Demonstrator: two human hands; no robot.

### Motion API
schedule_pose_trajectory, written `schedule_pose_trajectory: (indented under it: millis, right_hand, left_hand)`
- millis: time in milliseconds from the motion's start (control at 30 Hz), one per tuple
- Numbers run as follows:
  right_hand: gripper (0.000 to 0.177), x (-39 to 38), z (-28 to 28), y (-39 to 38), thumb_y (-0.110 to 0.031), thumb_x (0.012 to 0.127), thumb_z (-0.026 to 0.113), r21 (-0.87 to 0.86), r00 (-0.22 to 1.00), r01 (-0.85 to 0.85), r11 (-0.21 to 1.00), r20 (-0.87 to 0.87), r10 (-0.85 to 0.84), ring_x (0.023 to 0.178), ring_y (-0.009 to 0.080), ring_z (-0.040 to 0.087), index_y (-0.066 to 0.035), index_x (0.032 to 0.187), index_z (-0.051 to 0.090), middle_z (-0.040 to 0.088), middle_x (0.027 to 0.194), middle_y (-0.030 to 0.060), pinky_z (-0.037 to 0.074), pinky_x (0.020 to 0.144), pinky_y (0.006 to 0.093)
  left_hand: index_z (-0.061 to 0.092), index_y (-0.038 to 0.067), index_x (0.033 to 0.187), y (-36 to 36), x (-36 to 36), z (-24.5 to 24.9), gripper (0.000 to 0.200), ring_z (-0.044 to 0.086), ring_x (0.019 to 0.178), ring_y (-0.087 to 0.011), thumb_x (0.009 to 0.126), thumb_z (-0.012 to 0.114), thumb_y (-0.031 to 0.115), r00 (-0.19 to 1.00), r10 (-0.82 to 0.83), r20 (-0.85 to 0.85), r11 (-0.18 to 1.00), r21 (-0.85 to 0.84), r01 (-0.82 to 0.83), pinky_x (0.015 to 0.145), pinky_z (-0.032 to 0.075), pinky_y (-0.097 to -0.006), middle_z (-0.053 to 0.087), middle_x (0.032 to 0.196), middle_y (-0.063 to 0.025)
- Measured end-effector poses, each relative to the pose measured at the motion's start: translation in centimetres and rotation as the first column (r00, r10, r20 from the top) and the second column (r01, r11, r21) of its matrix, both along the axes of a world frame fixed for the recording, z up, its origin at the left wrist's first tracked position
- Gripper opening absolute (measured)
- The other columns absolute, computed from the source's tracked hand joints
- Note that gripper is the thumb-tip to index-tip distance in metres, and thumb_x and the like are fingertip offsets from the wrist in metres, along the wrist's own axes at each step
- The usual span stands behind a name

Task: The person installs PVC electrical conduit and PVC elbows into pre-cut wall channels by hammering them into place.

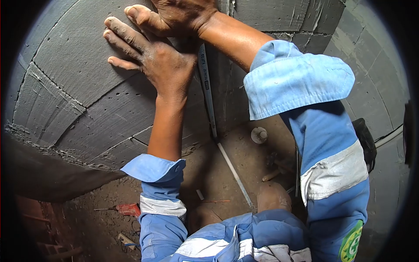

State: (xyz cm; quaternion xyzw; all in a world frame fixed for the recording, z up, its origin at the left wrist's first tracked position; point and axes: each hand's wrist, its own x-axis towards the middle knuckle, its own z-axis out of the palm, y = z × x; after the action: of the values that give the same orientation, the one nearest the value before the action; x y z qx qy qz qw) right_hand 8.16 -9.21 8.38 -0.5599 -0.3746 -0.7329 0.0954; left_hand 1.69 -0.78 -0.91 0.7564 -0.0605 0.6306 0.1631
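Note:
My left hand (pixel 152 59) lies with spread fingers against a grey block wall (pixel 91 52). Its thumb side is hidden under my right hand (pixel 181 17), which crosses over it at the top edge of the view. One digit of the right hand stretches leftward along the wall; its other fingers are mostly cut off by the frame. Right beside my left wrist, a long blue-grey strip with printed lettering (pixel 207 87) runs down the wall to the floor. Its upper end disappears behind my hands.
A white pipe (pixel 233 170) lies on the dirt floor (pixel 196 170) below the strip. A small white round object (pixel 259 135) is to its right. At lower left lies a red power tool with a long bit (pixel 126 210). A black bag-like item (pixel 364 142) hangs beyond my right sleeve.

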Motion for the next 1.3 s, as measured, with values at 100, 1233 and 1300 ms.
schedule_pose_trajectory:
  millis: [100, 1233, 1300]
  right_hand:
    - [0.079, -0.1, 0.0, 0.0, -0.053, 0.086, 0.052, -0.011, 0.999, 0.030, 0.999, -0.012, -0.030, 0.138, 0.0396, 0.032, -0.006, 0.148, 0.038, 0.035, 0.147, 0.0245, 0.021, 0.112, 0.0634]
    - [0.078, -0.3, -0.2, 0.2, -0.052, 0.087, 0.051, 0.007, 0.997, -0.047, 0.999, -0.055, 0.047, 0.139, 0.0407, 0.031, -0.005, 0.148, 0.038, 0.036, 0.147, 0.0238, 0.020, 0.113, 0.0634]
    - [0.078, 0.2, 0.0, 0.4, -0.052, 0.086, 0.051, 0.016, 0.996, -0.080, 0.997, -0.046, 0.081, 0.139, 0.0408, 0.030, -0.005, 0.148, 0.038, 0.036, 0.147, 0.0239, 0.020, 0.113, 0.0635]
  left_hand:
    - [0.016, -0.001, 0.157, 0.1, 0.1, 0.1, 0.126, -0.004, 0.148, -0.0540, 0.065, 0.083, 0.054, 1.000, 0.026, 0.003, 1.000, 0.015, -0.026, 0.105, -0.004, -0.0787, 0.001, 0.161, -0.0334]
    - [0.005, 0.002, 0.157, 0.0, -0.1, 0.3, 0.131, -0.011, 0.149, -0.0504, 0.064, 0.085, 0.048, 0.999, 0.024, -0.041, 0.999, 0.037, -0.023, 0.105, -0.008, -0.0774, -0.003, 0.161, -0.0300]
    - [0.003, 0.003, 0.157, 0.1, -0.3, 0.3, 0.133, -0.013, 0.148, -0.0510, 0.063, 0.085, 0.047, 0.999, 0.002, -0.051, 0.999, 0.038, 0.000, 0.105, -0.009, -0.0774, -0.006, 0.161, -0.0297]
